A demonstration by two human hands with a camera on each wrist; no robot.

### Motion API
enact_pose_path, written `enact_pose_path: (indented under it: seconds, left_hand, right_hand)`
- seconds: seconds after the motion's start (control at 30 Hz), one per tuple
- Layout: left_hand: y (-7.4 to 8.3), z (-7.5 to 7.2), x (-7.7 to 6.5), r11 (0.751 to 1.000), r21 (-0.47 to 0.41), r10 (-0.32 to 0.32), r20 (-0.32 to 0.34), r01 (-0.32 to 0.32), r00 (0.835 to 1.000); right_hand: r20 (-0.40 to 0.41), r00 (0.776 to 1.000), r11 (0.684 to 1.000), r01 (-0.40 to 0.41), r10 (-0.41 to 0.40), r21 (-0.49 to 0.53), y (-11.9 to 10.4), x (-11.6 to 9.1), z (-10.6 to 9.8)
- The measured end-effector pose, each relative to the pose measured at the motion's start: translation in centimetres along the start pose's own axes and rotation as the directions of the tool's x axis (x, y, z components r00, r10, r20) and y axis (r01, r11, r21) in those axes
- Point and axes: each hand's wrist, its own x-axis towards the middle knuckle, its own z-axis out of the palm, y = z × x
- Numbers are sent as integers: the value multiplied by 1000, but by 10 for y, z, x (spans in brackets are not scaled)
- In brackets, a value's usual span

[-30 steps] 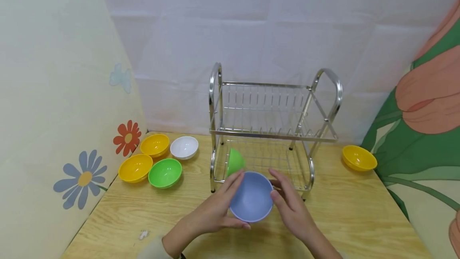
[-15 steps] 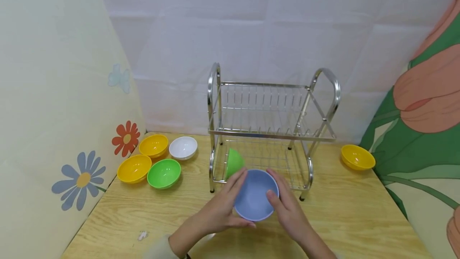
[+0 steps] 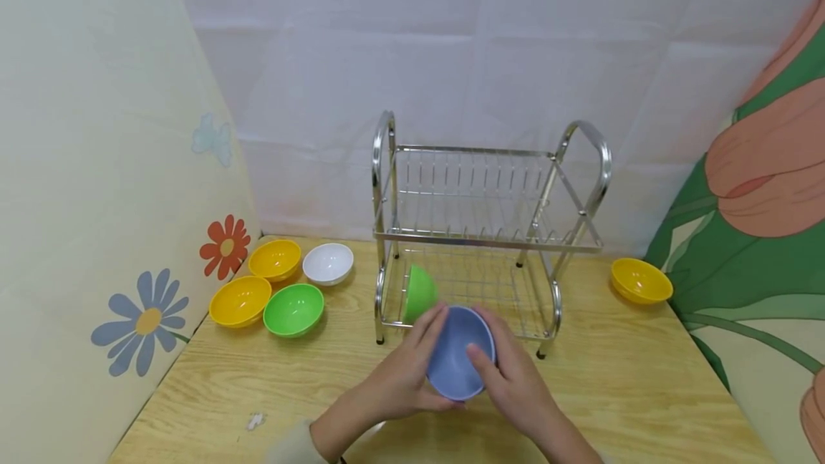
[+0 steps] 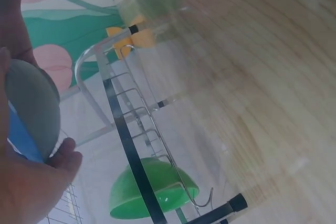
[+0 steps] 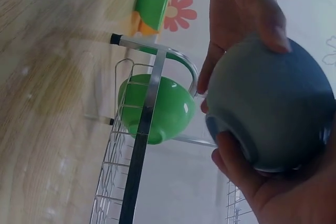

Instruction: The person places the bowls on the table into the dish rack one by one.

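Both hands hold a blue bowl (image 3: 456, 360) in front of the rack, its opening tilted toward the head camera. On its left side, my left hand (image 3: 407, 369) has fingers along the upper rim and the thumb below. My right hand (image 3: 515, 382) grips the right side, thumb inside the bowl and fingers behind the wall. The right wrist view shows the bowl's rounded underside (image 5: 268, 95) and foot ring, with fingers by the ring. A green bowl (image 3: 420, 293) stands on edge at the left of the lower rack tier, partly covered by the left fingertips in the head view.
The two-tier chrome dish rack (image 3: 490, 240) stands on the wooden table (image 3: 619, 392). To its left sit two yellow bowls (image 3: 240, 302), a white bowl (image 3: 329, 264) and a green bowl (image 3: 293, 311). Another yellow bowl (image 3: 641, 281) lies far right, near the painted wall.
The blue bowl has shifted slightly right and turned, so its opening looks narrower. My right thumb has moved from its rim to inside it, and the right hand has closed in around it.
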Motion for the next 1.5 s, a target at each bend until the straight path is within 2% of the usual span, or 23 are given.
enact_pose_path:
  seconds: [0.2, 0.37, 0.53, 0.67, 0.8, 0.97, 1.17, 1.27, 1.5]
  left_hand:
    - [1, 11, 1, 997, 76, -25, -10, 26, 1000]
    - [3, 17, -1, 996, 81, -42, -6, 42, 999]
    - [5, 15, -3, 996, 79, -40, 36, 37, 999]
    - [3, 10, -5, 995, 96, -32, 87, 23, 996]
    - [-3, 4, -7, 991, 137, -18, 83, 7, 996]
    - [-10, -11, -9, 989, 149, -16, 35, 11, 999]
    - [-14, -37, -7, 989, 131, -68, -4, 68, 998]
    - [-17, -49, -6, 988, 132, -75, -59, 83, 995]
    - [-21, -77, -3, 989, 132, -36, -193, 63, 980]
  right_hand:
    - [-12, 1000, 981, 10, -12, -193, 1, 1, 7]
    - [-34, 999, 958, -14, 4, -285, 2, 1, 9]
    - [-46, 999, 947, -19, 5, -321, 4, 2, 7]
    - [-31, 999, 949, -49, 41, -311, 5, 2, 3]
    - [-28, 997, 949, -71, 65, -306, 6, 4, -3]
    - [-39, 997, 942, -73, 63, -329, 9, 8, -12]
    - [-46, 997, 935, -77, 65, -345, 12, 16, -23]
    - [-44, 996, 938, -86, 75, -336, 13, 21, -26]
    - [-30, 995, 938, -96, 91, -333, 16, 33, -28]
